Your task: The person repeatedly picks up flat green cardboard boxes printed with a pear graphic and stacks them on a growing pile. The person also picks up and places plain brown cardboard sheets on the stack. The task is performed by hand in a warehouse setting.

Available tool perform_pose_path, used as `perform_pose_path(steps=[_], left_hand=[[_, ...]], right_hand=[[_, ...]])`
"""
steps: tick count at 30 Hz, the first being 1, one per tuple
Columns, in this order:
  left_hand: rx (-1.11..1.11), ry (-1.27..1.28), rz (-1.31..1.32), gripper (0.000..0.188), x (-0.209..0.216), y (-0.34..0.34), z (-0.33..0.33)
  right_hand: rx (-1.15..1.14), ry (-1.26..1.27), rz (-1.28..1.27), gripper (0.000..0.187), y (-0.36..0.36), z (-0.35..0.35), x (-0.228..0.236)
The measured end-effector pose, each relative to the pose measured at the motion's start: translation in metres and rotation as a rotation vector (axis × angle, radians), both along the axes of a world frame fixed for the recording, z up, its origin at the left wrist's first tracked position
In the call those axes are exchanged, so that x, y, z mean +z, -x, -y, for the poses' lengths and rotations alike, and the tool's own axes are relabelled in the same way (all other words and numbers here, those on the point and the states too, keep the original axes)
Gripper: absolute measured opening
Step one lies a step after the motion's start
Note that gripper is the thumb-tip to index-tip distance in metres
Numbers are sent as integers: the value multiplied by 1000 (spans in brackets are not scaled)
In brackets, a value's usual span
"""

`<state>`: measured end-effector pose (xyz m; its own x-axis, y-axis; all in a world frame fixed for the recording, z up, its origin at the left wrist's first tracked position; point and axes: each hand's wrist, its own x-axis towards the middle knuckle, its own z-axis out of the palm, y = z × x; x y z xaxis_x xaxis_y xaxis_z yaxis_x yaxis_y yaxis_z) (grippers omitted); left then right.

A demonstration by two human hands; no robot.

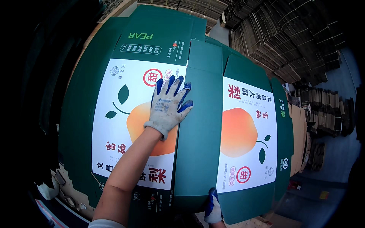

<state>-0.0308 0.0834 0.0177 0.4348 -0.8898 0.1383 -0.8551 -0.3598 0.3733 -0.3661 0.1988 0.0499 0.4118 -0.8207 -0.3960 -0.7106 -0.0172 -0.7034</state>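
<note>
A large green fruit carton (199,114), folded flat or partly so, spreads out before me. Its two white panels are each printed with an orange pear and green leaves. My left hand (167,104), in a grey-white glove with blue fingertips, lies palm down on the left panel with its fingers spread. At the carton's near edge, right of the middle, is my right hand (213,207) in a matching glove. One blue fingertip points up along that edge, and the other fingers are hidden; the hand appears to grip the cardboard there.
Tall stacks of flat brown cardboard (262,38) stand at the far right, with more bundles (323,106) beyond on the grey floor (329,174). Brown cardboard (298,133) shows under the carton's right side. A roll of tape (70,201) lies at the near left.
</note>
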Motion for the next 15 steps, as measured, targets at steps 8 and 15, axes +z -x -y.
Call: perform_pose_path(steps=[8,15], left_hand=[[-35,1,6,51,-2,1,3],[-22,-157,-36,51,7,1,6]], right_hand=[[220,150,-121,30,-7,9,12],[69,16,-105,37,-6,5,11]])
